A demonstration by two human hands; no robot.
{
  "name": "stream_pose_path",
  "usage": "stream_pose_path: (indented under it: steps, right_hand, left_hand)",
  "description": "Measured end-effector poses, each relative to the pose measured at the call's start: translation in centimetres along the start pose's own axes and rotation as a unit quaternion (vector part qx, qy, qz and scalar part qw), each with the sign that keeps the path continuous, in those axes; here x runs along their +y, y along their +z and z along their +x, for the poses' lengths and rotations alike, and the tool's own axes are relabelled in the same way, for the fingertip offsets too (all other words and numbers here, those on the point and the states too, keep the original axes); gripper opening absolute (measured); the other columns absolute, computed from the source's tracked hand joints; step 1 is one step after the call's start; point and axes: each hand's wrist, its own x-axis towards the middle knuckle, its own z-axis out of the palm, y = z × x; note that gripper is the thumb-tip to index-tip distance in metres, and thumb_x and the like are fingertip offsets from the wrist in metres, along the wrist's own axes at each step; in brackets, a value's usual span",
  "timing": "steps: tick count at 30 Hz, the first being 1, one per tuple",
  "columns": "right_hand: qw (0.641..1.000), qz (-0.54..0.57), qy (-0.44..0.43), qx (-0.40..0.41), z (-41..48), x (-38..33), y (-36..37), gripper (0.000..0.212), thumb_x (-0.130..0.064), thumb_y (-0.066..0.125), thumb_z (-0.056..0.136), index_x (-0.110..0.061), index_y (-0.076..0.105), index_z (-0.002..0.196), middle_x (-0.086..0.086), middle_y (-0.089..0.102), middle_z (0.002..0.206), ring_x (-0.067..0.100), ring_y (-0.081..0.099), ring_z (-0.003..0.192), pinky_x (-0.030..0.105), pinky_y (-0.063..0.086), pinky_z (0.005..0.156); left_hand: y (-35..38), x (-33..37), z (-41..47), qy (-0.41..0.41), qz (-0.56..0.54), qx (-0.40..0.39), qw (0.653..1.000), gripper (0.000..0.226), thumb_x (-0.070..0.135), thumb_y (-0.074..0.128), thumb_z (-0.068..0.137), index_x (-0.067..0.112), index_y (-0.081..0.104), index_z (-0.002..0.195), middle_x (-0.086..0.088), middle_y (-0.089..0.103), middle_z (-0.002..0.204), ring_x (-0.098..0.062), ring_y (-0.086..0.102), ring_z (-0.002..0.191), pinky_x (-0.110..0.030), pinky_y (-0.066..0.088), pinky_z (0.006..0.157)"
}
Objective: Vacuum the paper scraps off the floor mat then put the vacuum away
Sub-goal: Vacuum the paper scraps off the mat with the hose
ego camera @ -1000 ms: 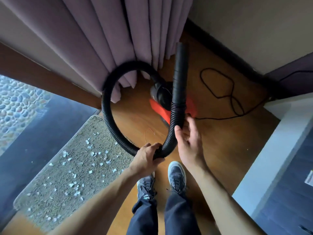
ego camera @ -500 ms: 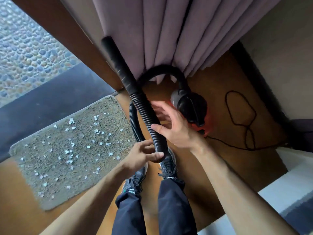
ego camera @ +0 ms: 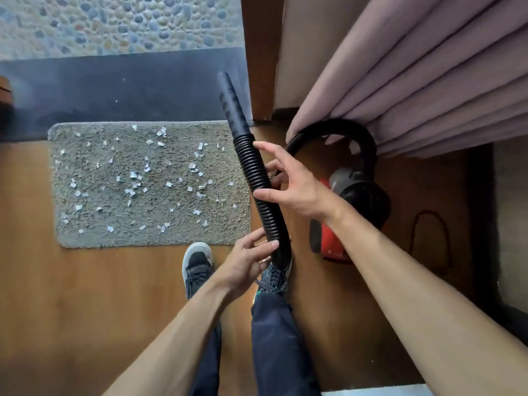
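Nearest, two dark shoes (ego camera: 197, 267) stand on the wooden floor (ego camera: 85, 295). Just beyond them the left hand (ego camera: 248, 260) grips the lower bend of the black vacuum hose (ego camera: 254, 167), thumb and fingers curled round it. Higher up, the right hand (ego camera: 294, 185) has its fingers spread, with the thumb tip touching the ribbed side. The smooth nozzle (ego camera: 231, 104) points away past the far right corner of the grey floor mat (ego camera: 114, 232), where white paper scraps (ego camera: 134, 175) lie scattered. The red-and-black vacuum (ego camera: 363, 195) sits on the floor to the right, beneath a mauve curtain (ego camera: 428, 81).
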Motion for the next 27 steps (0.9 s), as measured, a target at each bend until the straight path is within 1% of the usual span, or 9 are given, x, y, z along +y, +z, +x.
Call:
stream_pose_path:
  steps: [3, 6, 8, 10, 14, 16, 18, 23, 27]
  right_hand:
    - [0.998, -0.011, 0.008, -0.059, 2.0, 0.1, 1.3, 0.075, -0.011, 0.077, 0.081, -0.029, 0.039, 0.143, 0.008, 0.055, 0.112, 0.017, 0.061, 0.084, 0.027, 0.056, 0.083]
    - [0.994, -0.013, 0.047, -0.103, 4.0, 0.4, 2.8, 0.075, -0.009, 0.077, 0.081, -0.027, 0.039, 0.143, 0.009, 0.051, 0.109, -0.001, 0.057, 0.065, 0.018, 0.052, 0.060]
    - [0.988, -0.006, 0.081, -0.132, 5.0, 0.7, 3.8, 0.072, -0.010, 0.077, 0.082, -0.033, 0.040, 0.139, 0.007, 0.050, 0.110, -0.005, 0.060, 0.062, 0.018, 0.051, 0.053]
    - [0.980, 0.000, 0.122, -0.160, 5.8, 1.3, 4.8, 0.070, -0.012, 0.077, 0.082, -0.037, 0.042, 0.138, 0.006, 0.052, 0.114, 0.000, 0.065, 0.070, 0.022, 0.054, 0.056]
    - [0.961, 0.018, 0.194, -0.196, 7.0, 2.8, 6.9, 0.067, -0.012, 0.075, 0.084, -0.038, 0.044, 0.137, 0.007, 0.056, 0.116, 0.016, 0.068, 0.090, 0.028, 0.056, 0.062]
    - [0.956, 0.018, 0.216, -0.196, 7.6, 3.4, 8.0, 0.065, -0.011, 0.073, 0.085, -0.036, 0.043, 0.138, 0.006, 0.058, 0.113, 0.012, 0.069, 0.087, 0.025, 0.055, 0.060]
    - [0.954, 0.020, 0.236, -0.186, 8.2, 4.0, 9.0, 0.064, -0.012, 0.073, 0.086, -0.035, 0.043, 0.138, 0.004, 0.060, 0.112, 0.008, 0.069, 0.081, 0.023, 0.054, 0.058]
    - [0.943, 0.025, 0.286, -0.167, 9.3, 6.3, 10.7, 0.063, -0.016, 0.072, 0.087, -0.033, 0.042, 0.140, 0.004, 0.061, 0.107, 0.007, 0.069, 0.066, 0.022, 0.054, 0.057]
    - [0.934, 0.029, 0.319, -0.158, 9.5, 8.2, 11.7, 0.061, -0.018, 0.071, 0.088, -0.035, 0.045, 0.140, -0.002, 0.066, 0.098, 0.007, 0.065, 0.063, 0.027, 0.054, 0.063]
  left_hand:
    - [-1.2, -0.6, -0.3, 0.011, -0.039, 0.026, 0.999, 0.046, 0.012, 0.065, 0.082, 0.009, 0.061, 0.127, -0.029, 0.059, 0.133, -0.037, 0.055, 0.121, -0.046, 0.040, 0.109]
    - [-2.3, -1.5, -0.6, 0.025, -0.084, 0.045, 0.995, 0.044, 0.014, 0.063, 0.084, 0.011, 0.061, 0.127, -0.028, 0.063, 0.128, -0.043, 0.054, 0.126, -0.052, 0.036, 0.112]
    - [-3.0, -2.0, -0.9, 0.038, -0.109, 0.053, 0.992, 0.044, 0.014, 0.062, 0.086, 0.015, 0.059, 0.130, -0.030, 0.063, 0.127, -0.047, 0.051, 0.129, -0.054, 0.036, 0.112]
    - [-3.6, -2.7, -1.1, 0.046, -0.138, 0.060, 0.988, 0.054, 0.013, 0.063, 0.086, 0.023, 0.051, 0.138, -0.030, 0.062, 0.128, -0.046, 0.052, 0.128, -0.055, 0.038, 0.110]
    - [-4.6, -3.8, -1.6, 0.087, -0.143, 0.088, 0.982, 0.078, 0.011, 0.066, 0.089, 0.046, 0.030, 0.148, -0.018, 0.065, 0.130, -0.039, 0.061, 0.121, -0.053, 0.043, 0.105]
    - [-5.2, -4.3, -1.7, 0.115, -0.121, 0.105, 0.980, 0.078, 0.005, 0.061, 0.096, 0.048, 0.022, 0.150, -0.014, 0.074, 0.110, -0.029, 0.071, 0.101, -0.044, 0.056, 0.092]
    - [-5.9, -4.5, -1.7, 0.138, -0.089, 0.119, 0.979, 0.078, -0.001, 0.054, 0.099, 0.046, 0.018, 0.150, -0.008, 0.076, 0.087, -0.016, 0.073, 0.078, -0.027, 0.058, 0.074]
    - [-8.4, -4.7, -1.3, 0.169, -0.003, 0.139, 0.976, 0.083, -0.003, 0.057, 0.097, 0.052, 0.021, 0.146, -0.015, 0.073, 0.112, -0.022, 0.071, 0.097, -0.035, 0.056, 0.090]
    - [-9.5, -5.1, -1.1, 0.157, 0.009, 0.126, 0.980, 0.078, -0.004, 0.056, 0.097, 0.054, 0.033, 0.143, -0.017, 0.072, 0.110, -0.023, 0.069, 0.090, -0.043, 0.057, 0.091]
